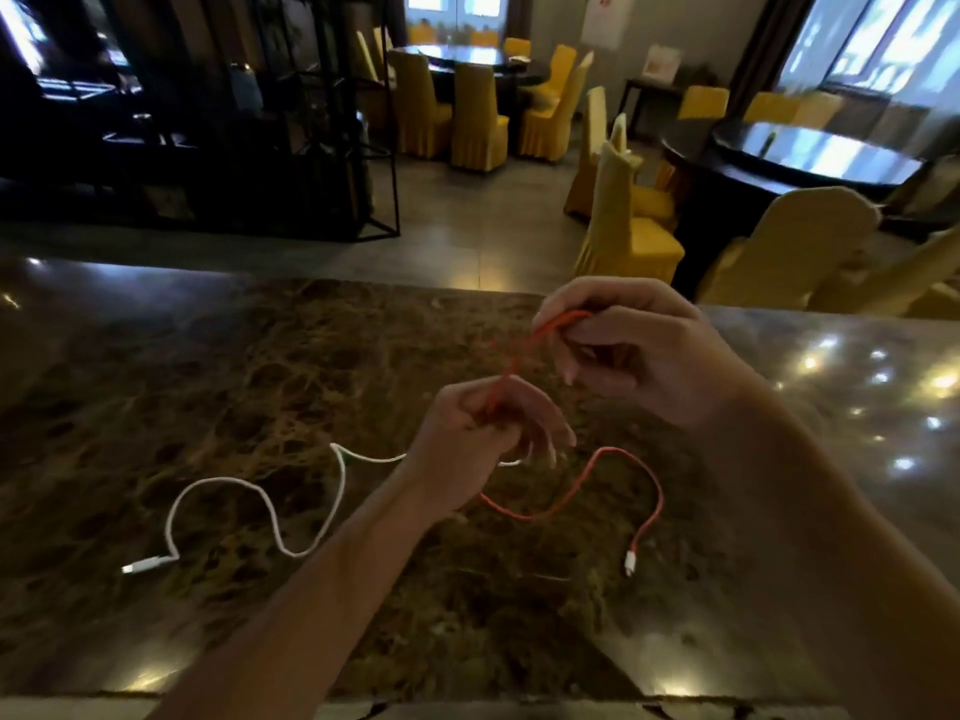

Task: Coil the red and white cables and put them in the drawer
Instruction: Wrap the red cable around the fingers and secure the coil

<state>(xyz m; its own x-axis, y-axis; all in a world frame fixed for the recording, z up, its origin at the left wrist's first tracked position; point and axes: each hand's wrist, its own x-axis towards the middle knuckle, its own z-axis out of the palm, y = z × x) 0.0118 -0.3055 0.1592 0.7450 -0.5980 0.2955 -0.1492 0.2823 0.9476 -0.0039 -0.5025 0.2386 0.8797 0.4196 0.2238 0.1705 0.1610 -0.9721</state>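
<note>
The red cable (613, 491) is held in both hands above a brown marble counter (208, 387). My left hand (467, 433) pinches one stretch of it. My right hand (639, 350), higher and further back, grips a loop of the same cable. The rest of the red cable trails in curves on the counter to a white plug at the right. The white cable (249, 491) lies loose and wavy on the counter to the left, its far part passing behind my left hand. No drawer is in view.
The counter's far edge runs across the middle of the view. Beyond it stand yellow-covered chairs (623, 220), dark round tables (810, 158) and a black metal shelf frame (332, 148). The near counter edge lies at the bottom.
</note>
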